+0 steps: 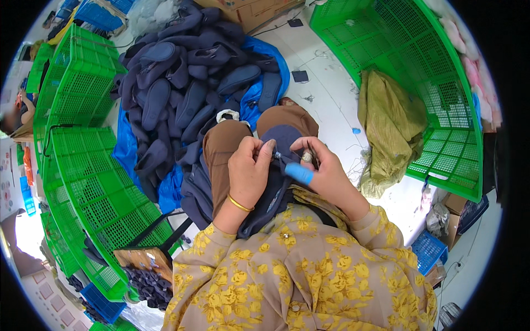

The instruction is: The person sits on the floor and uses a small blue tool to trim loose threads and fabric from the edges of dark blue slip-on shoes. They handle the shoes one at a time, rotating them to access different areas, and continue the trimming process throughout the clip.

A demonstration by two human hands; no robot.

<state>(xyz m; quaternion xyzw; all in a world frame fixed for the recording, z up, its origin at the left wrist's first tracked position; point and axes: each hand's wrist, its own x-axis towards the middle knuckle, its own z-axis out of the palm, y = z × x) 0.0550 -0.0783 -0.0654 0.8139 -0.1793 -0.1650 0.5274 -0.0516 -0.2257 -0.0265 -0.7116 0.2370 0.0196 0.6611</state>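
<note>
My left hand (pixel 248 168), with a gold bangle at the wrist, pinches the edge of a dark navy fabric piece (pixel 276 182) draped over my lap. My right hand (pixel 323 168) meets it from the right. It grips a small metal tool (pixel 307 156) against the same fabric and wears a blue finger cover (pixel 300 173). Both hands sit close together above my brown-trousered knees. What the tool's tip does is hidden between the fingers.
A big pile of navy slipper-shaped pieces (pixel 187 83) lies on a blue sheet ahead. Green plastic crates (pixel 88 165) stand at left, another green crate (pixel 425 71) at right with an olive sack (pixel 389 127). A bin of small dark pieces (pixel 149 284) sits lower left.
</note>
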